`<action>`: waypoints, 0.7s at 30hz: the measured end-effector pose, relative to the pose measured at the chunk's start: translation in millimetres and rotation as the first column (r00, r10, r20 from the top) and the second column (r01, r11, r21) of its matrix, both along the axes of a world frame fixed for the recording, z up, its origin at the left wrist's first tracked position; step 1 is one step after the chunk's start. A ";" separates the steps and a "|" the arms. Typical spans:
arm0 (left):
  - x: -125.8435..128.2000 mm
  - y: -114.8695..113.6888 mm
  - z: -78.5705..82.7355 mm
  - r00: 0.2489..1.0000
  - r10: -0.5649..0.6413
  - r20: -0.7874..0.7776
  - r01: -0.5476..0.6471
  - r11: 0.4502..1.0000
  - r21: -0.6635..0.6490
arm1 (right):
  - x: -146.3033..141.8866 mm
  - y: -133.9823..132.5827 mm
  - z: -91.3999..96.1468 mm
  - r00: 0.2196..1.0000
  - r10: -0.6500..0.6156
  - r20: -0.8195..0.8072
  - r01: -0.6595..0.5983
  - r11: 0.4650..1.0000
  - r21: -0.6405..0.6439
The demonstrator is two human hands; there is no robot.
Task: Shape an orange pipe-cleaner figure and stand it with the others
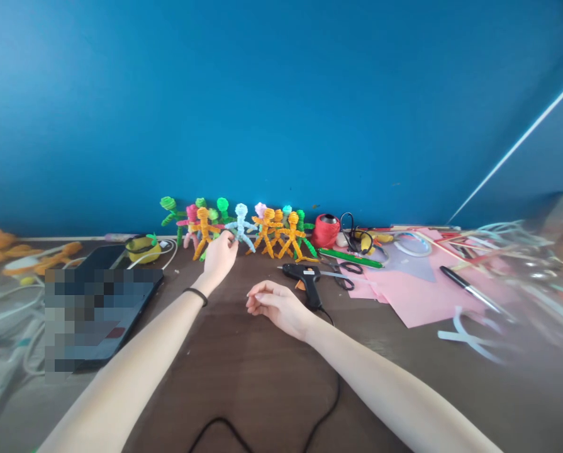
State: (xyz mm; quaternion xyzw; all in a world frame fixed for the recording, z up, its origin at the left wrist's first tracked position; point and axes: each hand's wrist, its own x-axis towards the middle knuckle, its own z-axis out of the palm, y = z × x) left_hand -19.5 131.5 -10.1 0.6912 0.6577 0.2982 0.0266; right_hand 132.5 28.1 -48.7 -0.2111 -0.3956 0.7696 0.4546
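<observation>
My left hand [221,253] reaches to the row of figures by the wall, its fingers pinched at the lower side of a light blue pipe-cleaner figure [241,221]. That figure is upright with arms and legs spread; the fingertips are partly hidden. Beside it are an orange figure [202,229] on the left and another orange figure [265,231] on the right, with green and pink ones among them. My right hand [276,305] is held over the table, fingers loosely curved and nothing in them. A black glue gun [309,280] lies just beyond it.
A dark laptop-like device [144,286], partly pixelated, lies at left near a yellow-green pot [143,249]. To the right are red tape [326,231], a green cutter [351,258], pink paper [404,296] and a black marker [465,286]. A black cord [331,402] crosses the table's front.
</observation>
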 end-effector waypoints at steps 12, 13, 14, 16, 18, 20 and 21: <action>0.4 14.1 22.1 0.999 -0.004 0.055 0.005 1.000 -0.012 | -0.5 0.5 0.3 1.000 -0.004 0.007 0.004 1.000 -0.005; 0.0 14.7 23.0 0.998 0.000 0.059 0.001 1.000 -0.013 | -0.6 0.4 0.5 1.000 -0.004 0.007 0.004 1.000 -0.004; -0.6 15.4 23.7 0.998 0.007 0.060 -0.006 1.000 -0.015 | -0.6 0.3 0.5 1.000 -0.004 0.006 0.004 1.000 -0.003; -1.8 17.0 23.9 0.998 0.023 0.053 -0.022 1.000 -0.020 | -0.5 0.2 0.6 1.000 -0.004 0.007 0.004 1.000 -0.004; -2.7 19.1 22.9 0.999 0.041 0.032 -0.040 0.999 -0.023 | -0.3 0.1 0.4 1.000 -0.002 0.008 0.002 1.000 -0.004; -2.7 21.3 21.1 0.998 0.055 -0.002 -0.055 0.998 -0.030 | -0.2 0.0 0.1 1.000 0.000 0.006 0.000 1.000 -0.002; -2.4 22.3 20.0 0.998 0.059 -0.020 -0.060 0.997 -0.042 | -0.1 0.0 0.0 1.000 0.001 0.006 -0.001 1.000 -0.002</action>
